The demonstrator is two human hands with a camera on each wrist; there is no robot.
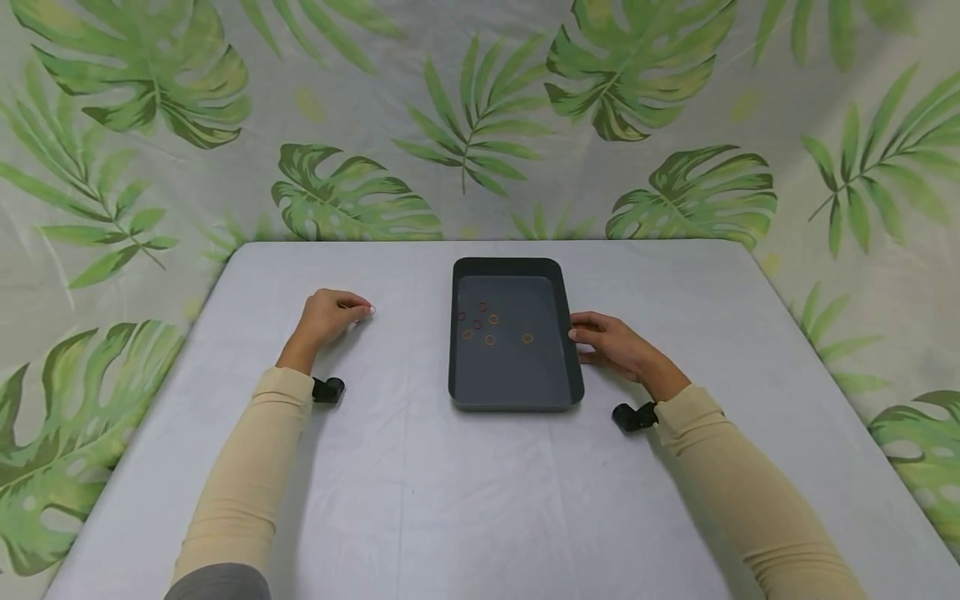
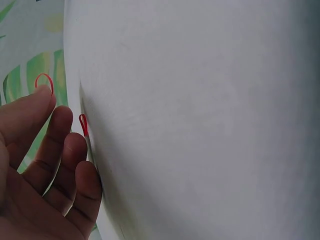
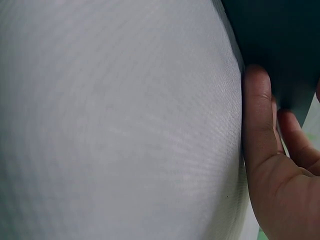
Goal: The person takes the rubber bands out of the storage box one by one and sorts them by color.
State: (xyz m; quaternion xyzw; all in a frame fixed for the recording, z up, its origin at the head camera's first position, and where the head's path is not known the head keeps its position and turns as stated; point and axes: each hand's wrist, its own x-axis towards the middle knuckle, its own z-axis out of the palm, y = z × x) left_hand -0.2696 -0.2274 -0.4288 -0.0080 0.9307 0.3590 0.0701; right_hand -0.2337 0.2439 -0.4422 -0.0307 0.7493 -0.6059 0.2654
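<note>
Thumb and index finger of my left hand (image 1: 327,315) pinch a thin red rubber band (image 2: 44,74), its loop standing up above the fingertips in the left wrist view. A second red band (image 2: 85,131) shows beside the other fingertips, close over the table. My right hand (image 1: 617,344) is at the right side of a dark grey rectangular baking pan (image 1: 517,375). Its fairly straight fingers (image 3: 258,95) touch the pan's outer wall, one of them low along the tabletop.
Several small orange bands (image 1: 527,339) and red bands (image 1: 483,307) lie scattered in the pan, mostly toward its left half. The pan stands on a white-covered table (image 1: 405,483). Behind the table's far edge hangs a leaf-patterned cloth (image 1: 510,108).
</note>
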